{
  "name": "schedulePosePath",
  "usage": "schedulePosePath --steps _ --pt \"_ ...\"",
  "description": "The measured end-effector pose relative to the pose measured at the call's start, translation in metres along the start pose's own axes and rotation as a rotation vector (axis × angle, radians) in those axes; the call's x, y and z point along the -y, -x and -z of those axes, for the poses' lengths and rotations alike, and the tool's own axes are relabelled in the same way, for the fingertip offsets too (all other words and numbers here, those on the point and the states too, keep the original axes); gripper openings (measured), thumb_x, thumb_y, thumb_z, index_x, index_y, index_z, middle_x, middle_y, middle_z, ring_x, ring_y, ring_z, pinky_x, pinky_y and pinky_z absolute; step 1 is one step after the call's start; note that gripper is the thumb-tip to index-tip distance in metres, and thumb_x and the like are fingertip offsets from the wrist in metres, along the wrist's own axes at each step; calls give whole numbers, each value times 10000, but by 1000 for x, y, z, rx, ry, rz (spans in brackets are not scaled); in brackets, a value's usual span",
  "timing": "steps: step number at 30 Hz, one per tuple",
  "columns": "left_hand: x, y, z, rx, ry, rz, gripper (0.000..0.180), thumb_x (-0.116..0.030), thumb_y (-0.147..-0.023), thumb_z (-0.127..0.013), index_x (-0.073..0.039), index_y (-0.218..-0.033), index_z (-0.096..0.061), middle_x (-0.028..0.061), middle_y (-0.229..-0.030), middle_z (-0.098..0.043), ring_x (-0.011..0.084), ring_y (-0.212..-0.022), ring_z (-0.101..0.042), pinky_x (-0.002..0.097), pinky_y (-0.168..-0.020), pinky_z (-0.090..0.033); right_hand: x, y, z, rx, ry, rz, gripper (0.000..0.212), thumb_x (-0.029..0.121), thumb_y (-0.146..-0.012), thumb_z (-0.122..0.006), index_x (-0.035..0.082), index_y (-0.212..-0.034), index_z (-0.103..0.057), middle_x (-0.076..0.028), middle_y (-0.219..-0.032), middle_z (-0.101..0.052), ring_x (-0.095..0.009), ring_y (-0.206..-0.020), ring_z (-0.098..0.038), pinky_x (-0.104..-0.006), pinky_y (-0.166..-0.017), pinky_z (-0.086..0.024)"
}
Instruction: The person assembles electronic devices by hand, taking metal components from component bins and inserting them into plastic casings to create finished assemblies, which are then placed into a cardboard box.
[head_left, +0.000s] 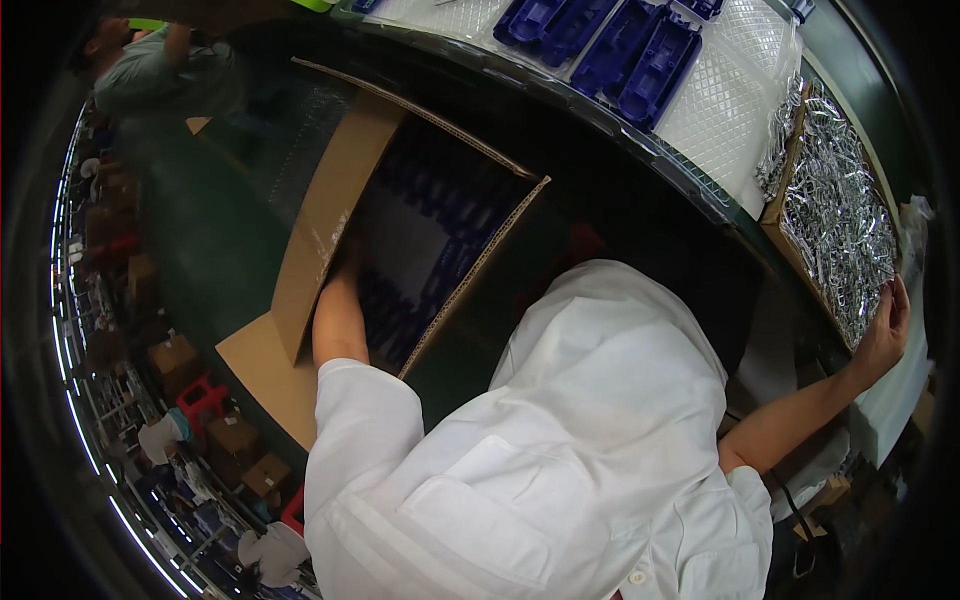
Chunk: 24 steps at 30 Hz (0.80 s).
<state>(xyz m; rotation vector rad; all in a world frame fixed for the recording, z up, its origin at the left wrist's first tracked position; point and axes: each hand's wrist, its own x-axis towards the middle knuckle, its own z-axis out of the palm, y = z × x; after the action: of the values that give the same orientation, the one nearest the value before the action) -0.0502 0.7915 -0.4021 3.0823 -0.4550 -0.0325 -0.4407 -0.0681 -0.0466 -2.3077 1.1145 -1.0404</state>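
Observation:
My left hand (350, 258) reaches down into an open cardboard box (325, 215) on the left, its forearm passing over the near flap. In the shade its fingers are hidden, so what they touch does not show. Rows of dark blue parts (470, 205) line the box around a grey flat patch (412, 248). Far to the right, my right hand (884, 328) is at the outer edge of a shallow cardboard tray (790, 240) heaped with shiny bent metal pieces (835, 200). Its fingers point upward, loosely extended, with nothing visible in them.
Blue plastic housings (640, 60) lie on a translucent quilted sheet (720, 120) on the workbench ahead. Clear plastic film (905, 370) hangs beside the tray. Another person (165, 75) is at the far left. Cardboard boxes and a red stool (203, 397) stand along the left.

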Motion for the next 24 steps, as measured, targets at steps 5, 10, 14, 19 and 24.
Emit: schedulePosePath --steps 5,10,14,19,24 --pt "-4 33 6 -231 -31 -38 417 -336 -1043 -528 -69 -1333 -662 269 -1368 -633 442 -1180 -652 535 -989 -539 11 4 -3 -69 -155 -20 294 107 -1009 -696 -9 -1277 -725 -80 -1194 -754 -139 -1095 -678 -269 -997 -506" --pt "-62 49 31 438 -103 386 420 -370 -1042 -549 -71 -1312 -668 272 -1391 -615 429 -1221 -634 543 -990 -535 17 10 -2 -70 -157 -7 270 75 -1004 -698 -14 -1257 -731 -82 -1194 -756 -142 -1100 -683 -262 -1003 -507" --pt "-89 76 28 316 -642 -231 494 -487 -991 -624 -26 -1108 -756 213 -1074 -758 445 -1012 -713 549 -913 -558 15 10 -13 -18 -127 48 262 65 -1008 -694 -16 -1255 -729 -92 -1190 -756 -145 -1096 -686 -269 -1014 -510" --pt "-100 73 50 294 106 285 276 -190 -986 -557 -83 -1147 -753 197 -1135 -745 428 -1069 -697 535 -982 -533 9 19 -12 -27 -150 12 226 55 -1012 -685 -30 -1216 -732 -105 -1213 -744 -158 -1129 -674 -281 -1023 -513" --pt "-95 57 62 174 -126 -459 403 -81 -951 -531 -130 -1329 -662 190 -1475 -568 379 -1371 -528 475 -1160 -418 -2 21 -5 47 -331 46 190 18 -998 -692 -39 -1175 -734 -117 -1225 -734 -171 -1158 -661 -284 -1029 -514"
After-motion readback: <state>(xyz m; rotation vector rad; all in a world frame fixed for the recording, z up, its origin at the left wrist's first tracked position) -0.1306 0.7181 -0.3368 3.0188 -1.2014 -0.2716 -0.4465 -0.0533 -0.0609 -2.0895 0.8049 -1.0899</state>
